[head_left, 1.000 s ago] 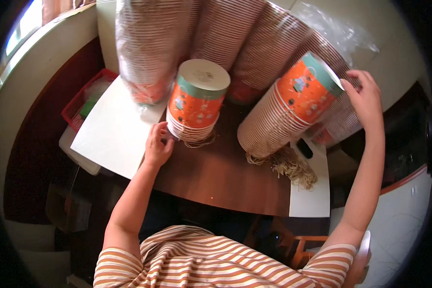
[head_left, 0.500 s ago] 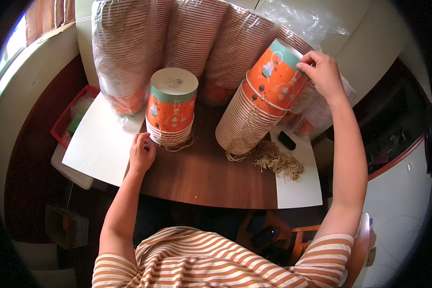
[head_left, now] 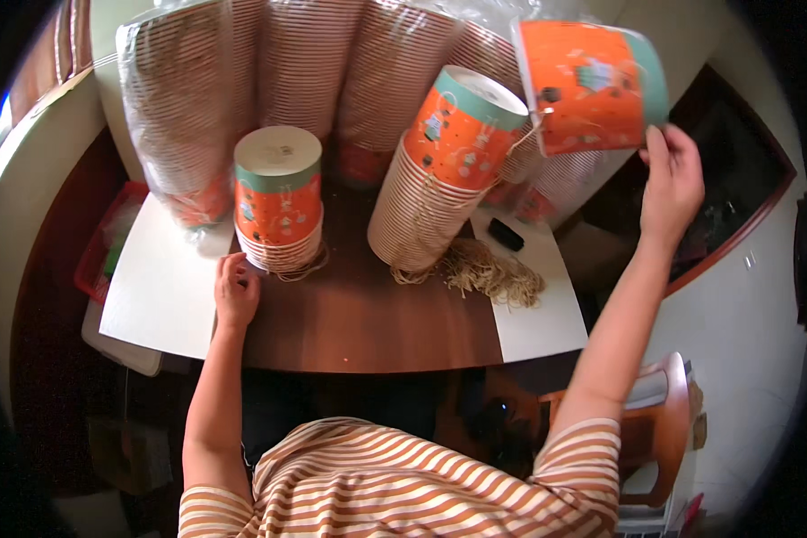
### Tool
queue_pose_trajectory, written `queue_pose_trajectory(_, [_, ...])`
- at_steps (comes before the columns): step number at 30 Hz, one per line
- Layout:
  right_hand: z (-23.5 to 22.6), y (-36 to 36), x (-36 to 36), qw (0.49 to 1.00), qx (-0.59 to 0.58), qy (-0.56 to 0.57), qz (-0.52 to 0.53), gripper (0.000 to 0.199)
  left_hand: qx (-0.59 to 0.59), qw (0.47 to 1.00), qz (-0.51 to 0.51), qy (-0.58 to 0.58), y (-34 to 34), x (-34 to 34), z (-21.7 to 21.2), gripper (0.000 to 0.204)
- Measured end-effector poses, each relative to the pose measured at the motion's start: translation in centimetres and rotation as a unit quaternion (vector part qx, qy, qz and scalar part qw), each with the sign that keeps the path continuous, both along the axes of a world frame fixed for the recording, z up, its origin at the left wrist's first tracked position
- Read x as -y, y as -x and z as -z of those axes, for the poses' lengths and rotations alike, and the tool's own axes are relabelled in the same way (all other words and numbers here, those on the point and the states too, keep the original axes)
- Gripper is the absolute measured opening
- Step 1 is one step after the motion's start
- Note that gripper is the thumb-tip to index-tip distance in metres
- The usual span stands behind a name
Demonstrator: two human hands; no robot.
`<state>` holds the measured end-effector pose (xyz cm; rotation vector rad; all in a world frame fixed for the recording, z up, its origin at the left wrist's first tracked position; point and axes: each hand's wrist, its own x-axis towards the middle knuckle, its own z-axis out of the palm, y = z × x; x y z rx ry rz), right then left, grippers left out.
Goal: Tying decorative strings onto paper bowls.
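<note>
A: Where is the orange cup (head_left: 592,85) now?

B: Up in the right hand (head_left: 672,184), which pinches it at the green base end. It lies tipped on its side, rim toward the left

A: What has just changed?

B: Half a second ago it sits on top of the tall stack (head_left: 435,197); now it is clear of it, and the next cup's pale base shows there, left of the right hand. I take that to mean this cup is separated, though a strand of string (head_left: 533,132) seems to trail from near its rim

A: And the left hand (head_left: 238,291)?

B: Hardly moved: loosely curled just beside the foot of the short stack (head_left: 278,215). I cannot tell whether it grips anything

A: What lies between the hands?

B: Both stacks, upside down on the brown table (head_left: 359,327), with a string bundle (head_left: 498,273) and a small black object (head_left: 506,235) nearer the right hand

A: Farther out?

B: Plastic-wrapped stacks (head_left: 184,108) beyond both hands, and a red basket (head_left: 92,262) outside the left one
</note>
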<state>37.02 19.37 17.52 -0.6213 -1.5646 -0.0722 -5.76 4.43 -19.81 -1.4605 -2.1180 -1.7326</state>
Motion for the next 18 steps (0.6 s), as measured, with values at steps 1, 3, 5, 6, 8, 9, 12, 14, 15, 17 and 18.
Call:
queue_pose_trajectory(1, [1.5, -1.1, 1.0, 0.998, -0.056, -0.029, 0.012, 0.024, -0.012, 1.0, 0.001, 0.001, 0.2, -0.1, 0.1, 0.034])
queue_pose_trajectory(3, [5.0, -3.7, 1.6, 0.98, -0.186, -0.073, -0.002, 0.017, -0.032, 0.999, 0.004, -0.011, 0.3, -0.4, 0.2, 0.033])
queue_pose_trajectory(5, [8.4, -4.5, 2.2, 0.941, -0.314, -0.042, -0.118, 0.024, -0.033, 0.999, 0.005, -0.004, 0.3, -0.4, 0.3, 0.032])
queue_pose_trajectory(6, [10.7, -6.4, 1.7, 0.918, -0.351, -0.008, -0.185, 0.027, -0.032, 0.999, 0.013, -0.008, 0.4, -0.6, 0.6, 0.032])
queue_pose_trajectory(8, [14.9, -6.6, 1.6, 0.833, -0.424, 0.08, -0.348, 0.03, 0.007, 1.0, 0.02, 0.006, 0.6, -1.1, 1.3, 0.036])
queue_pose_trajectory(9, [17.7, -5.8, 1.4, 0.775, -0.487, 0.12, -0.385, 0.033, 0.008, 1.0, 0.011, 0.01, 0.5, -0.6, 0.7, 0.036])
queue_pose_trajectory(12, [23.6, -2.1, 3.3, 0.702, -0.528, 0.292, -0.378, 0.039, -0.02, 0.999, 0.014, -0.027, 0.4, 0.3, -0.1, 0.035])
queue_pose_trajectory(14, [27.0, 0.5, 5.0, 0.714, -0.44, 0.356, -0.412, 0.059, -0.024, 0.999, 0.012, -0.031, 0.4, 0.6, -0.3, 0.033])
queue_pose_trajectory(15, [28.3, 1.8, 5.9, 0.699, -0.415, 0.407, -0.416, 0.057, -0.028, 0.998, 0.013, -0.051, -0.1, 1.1, -1.0, 0.034])
queue_pose_trajectory(17, [30.4, 3.6, 7.6, 0.653, -0.386, 0.473, -0.448, 0.05, 0.013, 0.995, 0.039, -0.089, -1.7, 2.0, -2.3, 0.033])
queue_pose_trajectory(18, [32.8, 3.6, 7.6, 0.505, -0.503, 0.489, -0.502, 0.046, 0.08, 0.989, 0.07, -0.107, -2.9, 2.0, -3.1, 0.027])
